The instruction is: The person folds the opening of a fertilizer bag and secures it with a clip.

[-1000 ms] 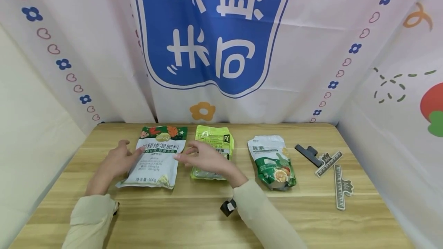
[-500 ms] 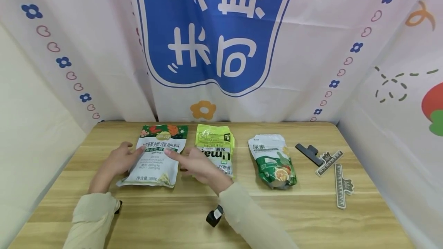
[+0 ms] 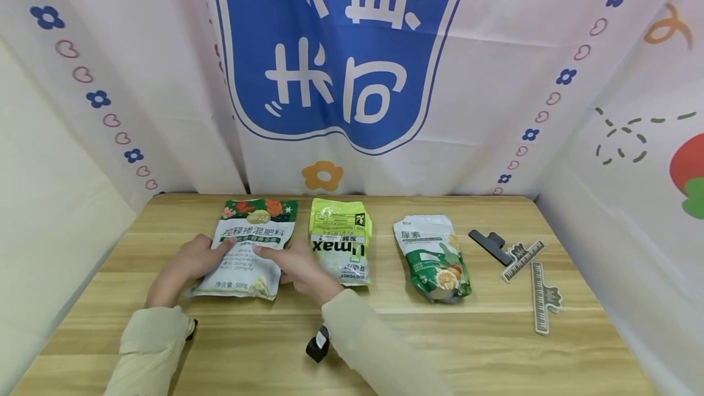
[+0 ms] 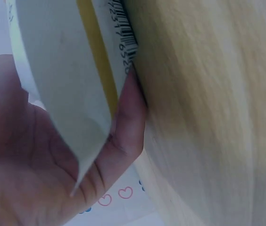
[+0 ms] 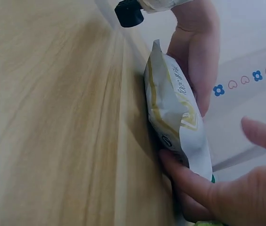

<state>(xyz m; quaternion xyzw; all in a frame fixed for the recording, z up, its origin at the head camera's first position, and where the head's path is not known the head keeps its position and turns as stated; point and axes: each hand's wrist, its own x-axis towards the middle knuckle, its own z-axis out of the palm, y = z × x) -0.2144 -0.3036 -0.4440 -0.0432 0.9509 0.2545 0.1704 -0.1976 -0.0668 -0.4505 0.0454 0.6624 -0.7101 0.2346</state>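
A white and green bag of fertilizer (image 3: 242, 271) lies flat at the table's left. My left hand (image 3: 195, 258) grips its left edge, thumb on the printed front; in the left wrist view the fingers (image 4: 128, 127) curl beneath the edge. At the opposite edge is my right hand (image 3: 299, 264). In the right wrist view its fingers (image 5: 189, 181) reach against the lower side of the bag (image 5: 170, 94), while the thumb stands raised apart from the front. Just right of that hand lies a lime-green bag marked Umax (image 3: 341, 246), upside down.
Farther right on the wooden table (image 3: 264, 359) lies a white and green pouch (image 3: 434, 258). Beyond it are a black clip (image 3: 489, 245) and two ruler-like silver clips, one upright (image 3: 541, 298) and one slanted (image 3: 521, 261). A printed cloth (image 3: 467, 109) hangs behind the table.
My right hand has moved left, off the front of the lime-green bag and to the fertilizer bag's right edge. My left hand has shifted slightly inward; the bags have stayed in place.
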